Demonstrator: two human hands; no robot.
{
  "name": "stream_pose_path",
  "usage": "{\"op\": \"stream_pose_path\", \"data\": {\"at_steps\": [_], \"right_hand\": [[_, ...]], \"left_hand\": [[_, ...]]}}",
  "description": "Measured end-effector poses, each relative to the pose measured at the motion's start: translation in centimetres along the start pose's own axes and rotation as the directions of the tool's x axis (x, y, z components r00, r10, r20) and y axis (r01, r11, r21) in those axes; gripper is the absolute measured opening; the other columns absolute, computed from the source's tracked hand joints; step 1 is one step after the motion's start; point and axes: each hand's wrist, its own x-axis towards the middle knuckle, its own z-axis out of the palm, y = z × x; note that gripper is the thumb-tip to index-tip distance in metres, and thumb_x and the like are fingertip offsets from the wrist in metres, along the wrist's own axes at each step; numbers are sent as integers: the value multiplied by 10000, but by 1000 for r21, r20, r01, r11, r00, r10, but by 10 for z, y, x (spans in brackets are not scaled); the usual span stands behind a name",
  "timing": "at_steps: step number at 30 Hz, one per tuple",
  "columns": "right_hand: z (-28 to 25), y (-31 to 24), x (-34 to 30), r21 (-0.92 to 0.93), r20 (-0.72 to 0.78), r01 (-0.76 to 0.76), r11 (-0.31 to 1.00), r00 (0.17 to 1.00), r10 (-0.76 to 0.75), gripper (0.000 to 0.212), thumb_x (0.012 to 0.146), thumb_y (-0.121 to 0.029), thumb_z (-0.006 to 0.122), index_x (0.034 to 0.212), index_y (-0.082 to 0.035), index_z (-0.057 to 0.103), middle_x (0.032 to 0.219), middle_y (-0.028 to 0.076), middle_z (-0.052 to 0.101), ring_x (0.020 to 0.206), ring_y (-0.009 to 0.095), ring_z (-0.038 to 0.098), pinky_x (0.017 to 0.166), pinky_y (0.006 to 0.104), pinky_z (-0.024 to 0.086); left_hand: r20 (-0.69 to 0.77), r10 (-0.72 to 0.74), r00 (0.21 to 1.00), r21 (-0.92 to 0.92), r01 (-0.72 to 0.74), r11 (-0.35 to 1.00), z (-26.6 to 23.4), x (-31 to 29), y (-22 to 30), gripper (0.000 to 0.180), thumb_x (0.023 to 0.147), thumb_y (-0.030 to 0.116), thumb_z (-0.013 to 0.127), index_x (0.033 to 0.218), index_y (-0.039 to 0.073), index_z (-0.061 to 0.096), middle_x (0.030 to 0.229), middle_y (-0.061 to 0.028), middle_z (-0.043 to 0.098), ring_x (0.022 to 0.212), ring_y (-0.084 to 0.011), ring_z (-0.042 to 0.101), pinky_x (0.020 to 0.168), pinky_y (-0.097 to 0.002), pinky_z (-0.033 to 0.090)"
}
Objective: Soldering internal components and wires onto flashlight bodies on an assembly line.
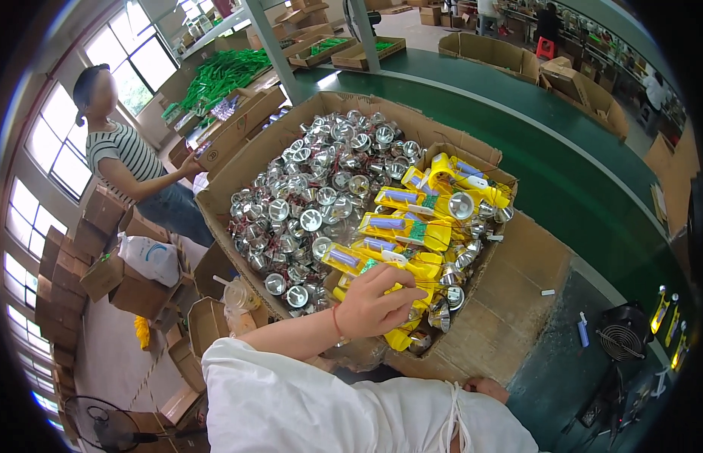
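My left hand (pixel 378 302), a red string round its wrist, hovers over or touches the near end of a pile of yellow plastic flashlight housings (pixel 438 235). Its fingers are bent together; whatever they hold, if anything, is hidden. Purple battery cells (pixel 387 223), small green parts and thin wires sit in the housings. They lie in the right side of a large cardboard box (pixel 230 177), beside a heap of shiny silver reflector cups (pixel 313 196) with dark red wires. Low beside the white sleeve, my right hand (pixel 487 389) shows only partly, near the flat cardboard (pixel 510 302); its fingers are hidden.
A dark fan (pixel 622 332), a loose purple cell (pixel 583 331) and several yellow pieces (pixel 661 309) lie on the green bench at right. Behind stand shallow boxes (pixel 370 54) and a heap of green parts (pixel 223 79). At left, a person in a striped shirt (pixel 128 162) touches a carton.
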Motion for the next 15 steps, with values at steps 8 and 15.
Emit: {"op": "stream_pose_path", "data": {"at_steps": [8, 15], "right_hand": [[5, 3, 4, 3, -22, -22, 1000, 999, 22, 272, 742, -322, 577, 800, -57, 575, 720, 139, 583, 678, 257, 557, 618, 338, 425], [4, -2, 1, -14, -26, -14, 1000, 1000, 14, 265, 734, -340, 577, 772, -78, 573, 675, 84, 551, 642, 187, 523, 596, 319, 409]], "left_hand": [[-31, -31, 999, -37, 30, 999, 3, 10, -8, 255, 648, -33, 607, 878, 76, 630, 827, -50, 537, 686, -199, 533, 587, -289, 434], [-32, -73, 997, -17, 72, 997, -4, 5, -8, 207, 676, 7, 595, 867, 85, 613, 837, -53, 532, 710, -214, 545, 588, -306, 446]]}}
